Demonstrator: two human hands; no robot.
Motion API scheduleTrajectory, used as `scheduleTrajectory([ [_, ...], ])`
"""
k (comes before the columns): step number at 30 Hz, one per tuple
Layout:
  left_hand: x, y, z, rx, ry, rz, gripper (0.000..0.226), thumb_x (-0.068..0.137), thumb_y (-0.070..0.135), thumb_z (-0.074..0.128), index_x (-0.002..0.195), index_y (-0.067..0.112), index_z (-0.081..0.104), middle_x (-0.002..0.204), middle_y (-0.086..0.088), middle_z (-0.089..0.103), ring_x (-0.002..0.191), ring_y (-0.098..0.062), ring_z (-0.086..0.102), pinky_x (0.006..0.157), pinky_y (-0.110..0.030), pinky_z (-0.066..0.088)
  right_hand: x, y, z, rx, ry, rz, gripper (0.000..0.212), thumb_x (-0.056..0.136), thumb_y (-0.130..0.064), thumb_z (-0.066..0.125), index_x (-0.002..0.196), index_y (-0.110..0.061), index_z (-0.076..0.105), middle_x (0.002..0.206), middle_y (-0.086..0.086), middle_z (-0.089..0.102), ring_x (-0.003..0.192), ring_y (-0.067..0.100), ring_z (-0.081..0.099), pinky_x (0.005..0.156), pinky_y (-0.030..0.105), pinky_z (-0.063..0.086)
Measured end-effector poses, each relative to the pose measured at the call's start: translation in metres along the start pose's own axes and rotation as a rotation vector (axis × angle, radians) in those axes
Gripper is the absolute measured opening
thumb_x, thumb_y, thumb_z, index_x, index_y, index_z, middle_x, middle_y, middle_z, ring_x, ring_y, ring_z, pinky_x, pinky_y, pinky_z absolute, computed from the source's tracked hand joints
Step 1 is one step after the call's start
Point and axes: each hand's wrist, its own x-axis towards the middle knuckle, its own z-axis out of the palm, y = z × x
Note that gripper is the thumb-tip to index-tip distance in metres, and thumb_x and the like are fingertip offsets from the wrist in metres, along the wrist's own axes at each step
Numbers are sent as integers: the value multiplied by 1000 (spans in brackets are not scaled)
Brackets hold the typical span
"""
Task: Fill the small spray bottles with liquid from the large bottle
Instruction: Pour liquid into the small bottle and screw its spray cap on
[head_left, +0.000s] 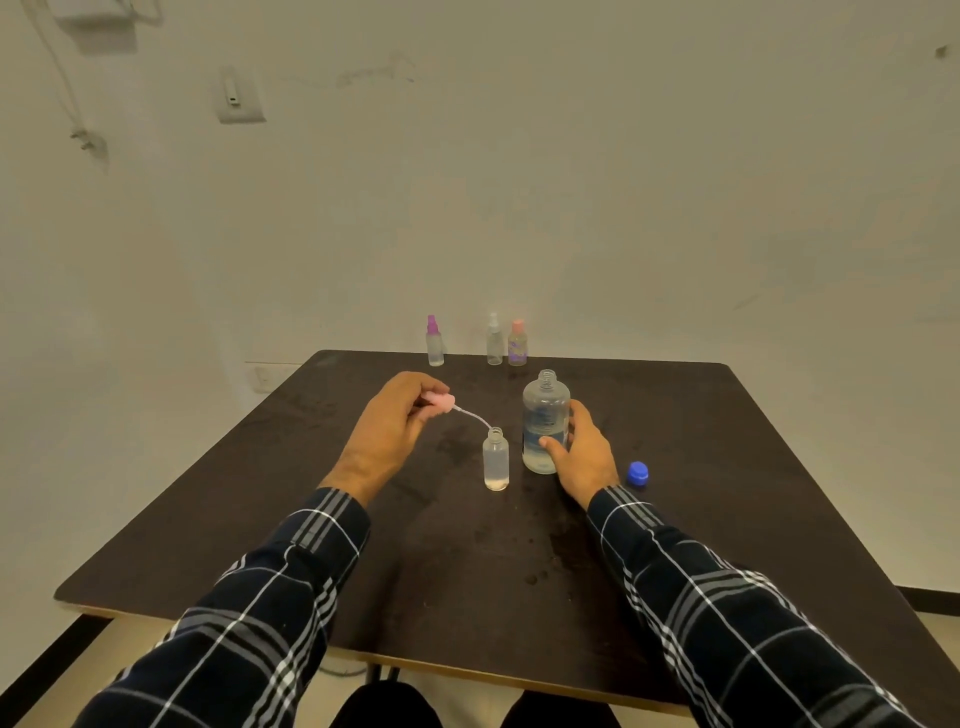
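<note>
We count four small bottles: three along the table's (727, 467) far edge, purple-topped (434, 343), clear (494, 340), pink-capped (517, 344), plus one open small bottle (495, 460) mid-table. One large bottle (544, 423), uncapped, wrapped by our right hand (584, 452). One blue cap (637, 474) beside it. Left hand (387, 426) pinches the pink sprayer head (439, 402), tube tip at the open neck. Liquid levels hard to read.
</note>
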Motion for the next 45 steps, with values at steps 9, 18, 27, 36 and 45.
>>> scheduleTrajectory([
  [9,-2,2,0,-26,4,-14,23,97,14,63,119,15,62,114,9,60,102,-1,58,91,-8,43,-17,-6,5,-65,248,23,58,90,-29,69,138,-18,40,141,5,45,125,22,52,102,37,48],
  [18,6,9,1,67,-93,52,23,96,15,65,118,15,65,116,2,64,105,-9,59,97,-21,48,-39,-13,54,-52,-46,-147,47,83,-47,71,123,-30,54,114,-9,60,101,9,60,88,36,55],
  [27,13,19,31,99,-269,48,29,99,14,60,126,22,68,119,4,65,112,-8,57,103,-22,42,-32,-15,60,55,-63,-89,25,91,-19,67,109,-31,54,103,-9,63,97,9,64,90,37,55],
  [36,8,21,57,-1,-237,-179,46,98,22,63,142,31,57,122,2,62,107,-11,58,103,-32,49,-27,-14,59,25,-106,-77,33,92,-17,65,123,-24,55,113,-4,66,101,10,63,92,34,54],
  [45,11,24,59,-136,-244,-270,48,95,18,68,138,33,53,119,8,66,101,-3,62,96,-23,52,-26,-15,55,15,-115,-85,32,92,-15,64,122,-23,55,103,-7,61,92,8,60,82,23,47],
])
